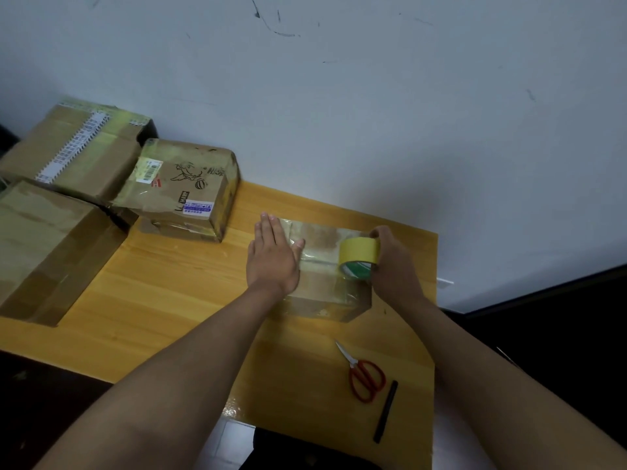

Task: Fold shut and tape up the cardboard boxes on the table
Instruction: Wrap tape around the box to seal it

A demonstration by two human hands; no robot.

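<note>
Wooden counter (163, 283), yellow-orange grain, pushed against pale scuffed wall (339, 96). Dark floor at right and lower left. Small cardboard box (322, 300) mid-counter, flaps closed, glossy tape on top. Left hand (273, 256) flat, fingers straight, pressing box top. Right hand (390, 262) gripping yellow tape roll (359, 257) at box's right edge. Three more cardboard boxes (183, 188) clustered at counter's left end, touching. Red-handled scissors (363, 374) near front edge, black stick (385, 412) just beside.
</note>
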